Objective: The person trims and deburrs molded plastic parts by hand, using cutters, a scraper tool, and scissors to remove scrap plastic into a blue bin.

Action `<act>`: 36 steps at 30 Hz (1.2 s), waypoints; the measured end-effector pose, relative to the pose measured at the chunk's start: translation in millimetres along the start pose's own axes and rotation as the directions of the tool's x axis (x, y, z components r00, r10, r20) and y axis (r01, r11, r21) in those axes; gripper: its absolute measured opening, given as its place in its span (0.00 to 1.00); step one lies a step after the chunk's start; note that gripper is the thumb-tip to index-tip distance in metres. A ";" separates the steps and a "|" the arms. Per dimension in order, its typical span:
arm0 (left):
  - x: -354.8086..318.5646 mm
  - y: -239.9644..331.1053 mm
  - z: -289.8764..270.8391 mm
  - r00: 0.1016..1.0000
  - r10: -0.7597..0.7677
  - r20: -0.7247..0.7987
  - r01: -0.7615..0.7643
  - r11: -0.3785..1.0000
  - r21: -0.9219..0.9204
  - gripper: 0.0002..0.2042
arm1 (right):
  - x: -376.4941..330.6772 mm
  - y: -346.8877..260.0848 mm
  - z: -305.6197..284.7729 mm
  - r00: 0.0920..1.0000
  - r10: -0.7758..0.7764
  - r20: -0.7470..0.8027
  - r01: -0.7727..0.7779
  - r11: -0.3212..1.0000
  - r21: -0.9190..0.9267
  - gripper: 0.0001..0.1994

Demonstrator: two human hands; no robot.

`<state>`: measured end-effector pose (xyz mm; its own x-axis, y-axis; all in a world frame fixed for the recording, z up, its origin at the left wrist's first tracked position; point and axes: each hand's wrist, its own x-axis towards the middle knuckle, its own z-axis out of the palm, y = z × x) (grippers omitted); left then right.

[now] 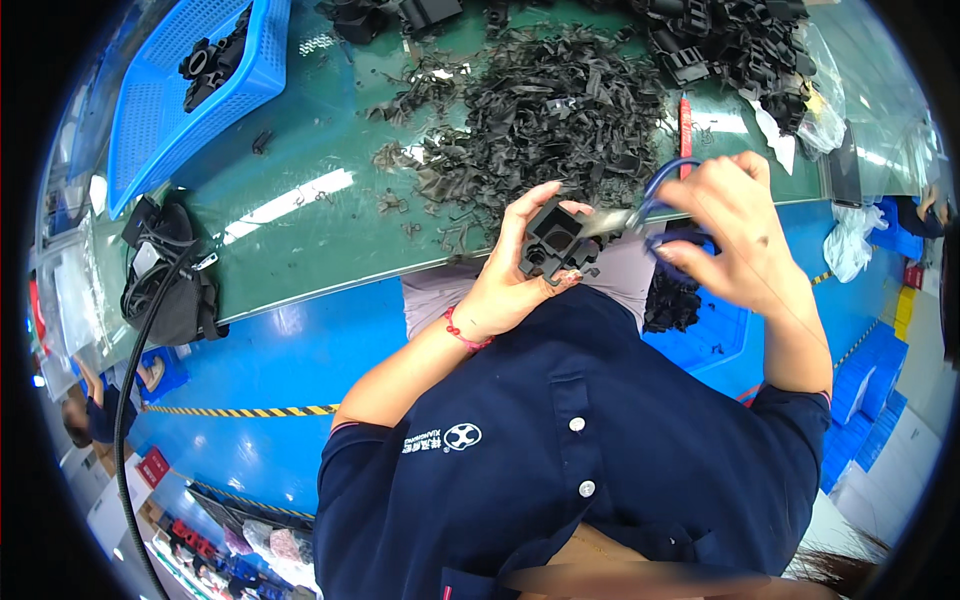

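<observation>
My left hand (515, 270) holds a black moulded plastic part (552, 240) with a square opening, just above the near edge of the green table (330, 230). A red cord circles that wrist. My right hand (735, 235) grips blue-handled scissors (655, 200), fingers through the loops, and the metal blades reach the part's right edge. Both hands are close together in front of my dark blue shirt.
A heap of black plastic trimmings (550, 110) covers the table behind the hands. More black moulded parts (740, 45) pile up at the far right. A blue basket (190, 85) with a few black parts stands at the far left. A black bag (170, 270) and cable hang off the left edge.
</observation>
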<state>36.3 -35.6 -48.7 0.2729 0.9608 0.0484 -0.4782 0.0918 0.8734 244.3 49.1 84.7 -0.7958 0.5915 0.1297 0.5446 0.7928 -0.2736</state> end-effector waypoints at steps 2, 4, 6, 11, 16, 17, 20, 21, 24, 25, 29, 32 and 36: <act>0.4 1.8 1.4 0.999 -0.032 -0.038 0.033 0.999 0.014 0.38 | 3.8 -14.2 1.2 0.998 -0.055 0.031 0.060 0.983 -0.174 0.23; -0.1 8.1 6.5 0.988 -0.098 -0.118 0.103 0.994 0.032 0.38 | 5.5 -25.0 0.6 0.994 -0.109 0.015 0.109 0.958 -0.264 0.20; -0.6 7.7 8.8 0.987 -0.064 -0.149 0.074 0.996 0.057 0.38 | 7.8 -31.9 -0.5 0.990 -0.144 0.003 0.138 0.945 -0.296 0.18; 0.5 5.5 12.7 0.978 0.036 -0.207 -0.004 0.989 0.150 0.37 | 20.9 -47.8 -8.4 0.947 -0.310 0.085 0.305 0.786 -0.537 0.11; 0.5 4.4 13.9 0.973 0.076 -0.218 -0.028 0.976 0.216 0.37 | 27.7 -59.6 -17.1 0.894 -0.353 0.274 0.440 0.584 -0.683 0.15; 0.2 3.1 12.9 0.970 0.108 -0.217 -0.045 0.960 0.277 0.37 | 29.2 -60.9 -19.1 0.894 -0.354 0.274 0.440 0.584 -0.683 0.15; 1.9 9.3 15.3 0.969 0.091 -0.228 0.003 0.923 0.385 0.37 | 30.4 -63.4 -18.4 0.875 -0.367 0.316 0.474 0.515 -0.714 0.14; 1.8 10.2 14.9 0.969 0.091 -0.228 0.004 0.923 0.385 0.37 | 30.9 -64.1 -18.0 0.875 -0.367 0.316 0.475 0.515 -0.713 0.14; 1.3 11.2 13.7 0.970 0.124 -0.208 -0.005 0.870 0.493 0.37 | 31.8 -64.8 -17.8 0.881 -0.363 0.303 0.458 0.491 -0.741 0.13; 1.2 10.7 13.6 0.971 0.126 -0.202 -0.005 0.859 0.512 0.37 | 31.7 -64.4 -18.1 0.876 -0.369 0.310 0.467 0.490 -0.736 0.13; 0.9 12.2 14.7 0.975 0.059 -0.215 0.046 0.889 0.455 0.37 | 35.7 -65.1 -19.1 0.861 -0.373 0.346 0.499 0.489 -0.715 0.12; 0.5 7.2 12.9 0.972 0.142 -0.187 -0.026 0.855 0.517 0.36 | 35.2 -63.7 -20.3 0.836 -0.414 0.361 0.535 0.464 -0.706 0.09; 0.4 4.4 13.7 0.976 0.106 -0.191 -0.017 0.909 0.417 0.36 | 34.7 -63.7 -21.1 0.842 -0.410 0.351 0.525 0.474 -0.707 0.09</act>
<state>45.7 -38.4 -38.2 0.0562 0.9973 0.0471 -0.0917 -0.0418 0.9949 187.5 22.2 126.7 -0.9861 0.1215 -0.1134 0.0270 0.7903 0.6122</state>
